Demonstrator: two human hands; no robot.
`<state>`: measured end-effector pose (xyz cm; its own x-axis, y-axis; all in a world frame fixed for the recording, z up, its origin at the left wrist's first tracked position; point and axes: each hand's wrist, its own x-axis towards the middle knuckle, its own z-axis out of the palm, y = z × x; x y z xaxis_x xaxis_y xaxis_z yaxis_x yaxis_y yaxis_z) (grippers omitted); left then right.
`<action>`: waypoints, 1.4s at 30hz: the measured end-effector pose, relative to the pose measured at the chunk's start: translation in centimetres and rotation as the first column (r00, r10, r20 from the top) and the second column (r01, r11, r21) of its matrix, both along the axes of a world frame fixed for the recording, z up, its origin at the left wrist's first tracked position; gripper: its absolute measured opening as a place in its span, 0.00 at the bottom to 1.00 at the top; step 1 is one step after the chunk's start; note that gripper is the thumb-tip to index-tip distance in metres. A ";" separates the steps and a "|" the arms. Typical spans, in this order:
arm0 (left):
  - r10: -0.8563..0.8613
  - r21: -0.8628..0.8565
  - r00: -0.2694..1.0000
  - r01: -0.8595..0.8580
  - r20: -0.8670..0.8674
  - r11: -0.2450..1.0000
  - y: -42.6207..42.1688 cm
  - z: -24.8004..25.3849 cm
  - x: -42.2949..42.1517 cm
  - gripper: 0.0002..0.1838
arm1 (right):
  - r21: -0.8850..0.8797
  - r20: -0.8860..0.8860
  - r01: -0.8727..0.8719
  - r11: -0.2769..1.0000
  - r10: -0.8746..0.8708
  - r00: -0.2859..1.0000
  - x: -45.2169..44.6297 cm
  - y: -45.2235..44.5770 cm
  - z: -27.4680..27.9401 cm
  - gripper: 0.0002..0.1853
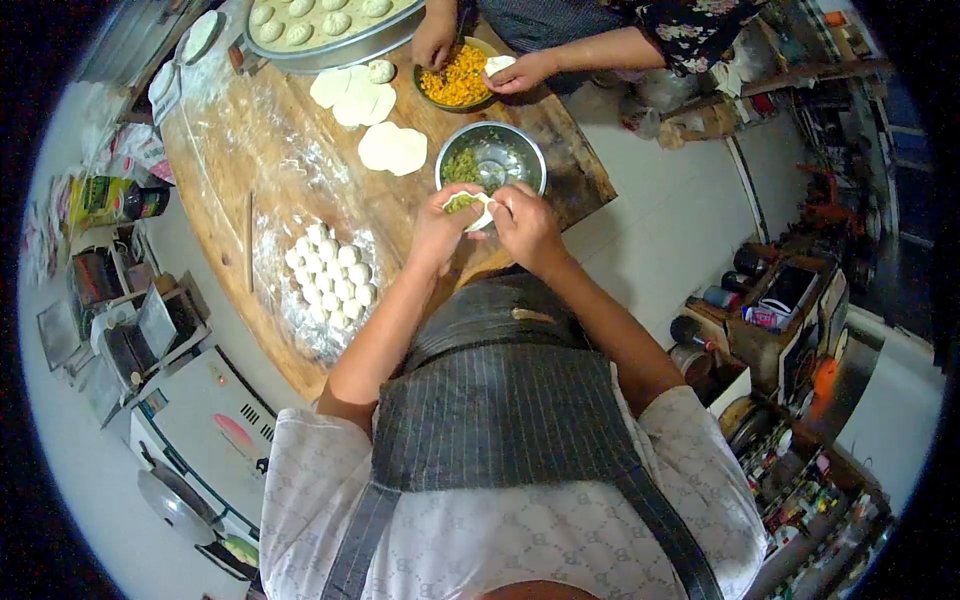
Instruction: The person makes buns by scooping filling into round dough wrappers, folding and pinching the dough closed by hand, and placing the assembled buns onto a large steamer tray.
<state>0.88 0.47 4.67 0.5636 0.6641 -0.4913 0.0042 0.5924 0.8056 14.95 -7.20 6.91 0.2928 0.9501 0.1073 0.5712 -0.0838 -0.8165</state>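
Both my hands hold one round dough wrapper point(484, 222) with green filling on it, close to the table's near edge. My left hand point(440, 228) cups it from the left, while the fingers of my right hand point(527, 225) pinch its right rim. Just beyond them stands a metal bowl point(540, 160) with some green filling point(462, 165) along its left side. Flat dough wrappers point(392, 149) lie in overlapping groups to the left of the bowl. Small white dough pieces point(330, 275) sit clustered on flour nearer my left forearm.
Across the wooden table point(215, 150), another person's hands point(525, 72) hold a wrapper over a bowl of orange-yellow filling point(455, 80). A round steamer tray point(340, 50) with several filled buns is at the far left. A thin stick point(250, 240) lies on the left.
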 end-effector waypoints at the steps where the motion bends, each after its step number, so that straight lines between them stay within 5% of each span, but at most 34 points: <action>1: -0.009 0.031 1.000 0.009 -0.008 0.999 0.0 -0.1 0.0 0.12 | 0.011 0.009 0.037 0.999 -0.037 0.999 -0.2 0.0 -0.1 0.06; 4: 0.039 -0.214 0.983 0.000 0.177 0.977 0.4 0.5 -0.2 0.13 | -0.036 -0.097 0.067 0.997 -0.070 0.993 -0.6 0.1 -0.2 0.06; 8: -0.002 -0.219 0.999 0.013 0.054 0.976 0.2 1.4 0.1 0.14 | -0.056 -0.043 -0.083 0.995 0.080 0.996 0.2 0.6 -1.6 0.08; 11: -0.050 -0.093 0.999 0.050 -0.003 0.994 0.0 1.0 -0.2 0.14 | 0.024 -0.009 -0.060 0.998 0.060 0.998 0.0 0.5 -0.9 0.08; 17: -0.137 -0.079 0.988 0.131 -0.073 0.988 0.2 -0.9 -1.0 0.14 | -0.251 -0.257 -0.124 0.960 0.057 0.965 0.1 -0.2 -0.4 0.08; 19: -0.184 -0.044 0.976 0.180 -0.113 0.983 0.4 -0.2 -0.8 0.15 | -0.125 -0.004 -0.123 0.984 0.124 0.992 0.2 0.0 -0.3 0.08; 22: -0.155 -0.086 0.973 0.142 -0.173 0.986 0.6 0.0 -0.7 0.14 | -0.109 0.123 -0.083 0.991 0.096 0.988 -0.2 0.0 0.6 0.07; 26: -0.204 -0.093 0.974 0.195 -0.101 0.976 1.4 -0.1 -1.0 0.15 | -0.012 0.044 -0.010 1.000 0.011 0.999 -0.8 0.1 -0.5 0.07; 29: -0.277 0.103 0.958 0.283 -0.069 0.954 2.4 -0.3 -0.8 0.19 | -0.156 0.000 -0.197 0.968 0.200 0.980 0.0 0.4 -1.3 0.07; 31: -0.164 -0.157 0.986 0.157 -0.036 0.975 3.3 1.0 -0.6 0.22 | -0.100 0.087 -0.007 0.995 0.016 0.996 -0.3 0.7 1.0 0.07; 32: -0.163 -0.156 0.986 0.156 -0.033 0.975 2.8 1.8 -0.3 0.22 | -0.100 0.089 -0.008 0.995 0.017 0.996 -0.4 0.8 1.2 0.07; 35: 0.260 -0.405 0.916 -0.122 0.307 0.906 0.7 1.7 0.9 0.17 | -0.116 0.120 0.077 0.990 -0.063 0.991 -0.6 1.4 1.9 0.08; 38: 0.323 -0.229 0.934 -0.284 0.156 0.931 -0.4 1.8 1.8 0.16 | -0.165 0.208 0.052 0.985 -0.017 0.978 -1.0 1.1 2.2 0.07; 42: 0.296 -0.197 0.919 -0.250 0.260 0.948 -0.2 2.6 1.5 0.15 | -0.034 0.131 0.088 0.996 -0.083 0.988 -1.4 1.3 1.4 0.06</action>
<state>2.34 0.30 7.27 0.5022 0.7393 -0.4486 -0.3899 0.6566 0.6457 13.58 -5.91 8.28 0.3592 0.9265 0.1124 0.6610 -0.1676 -0.7314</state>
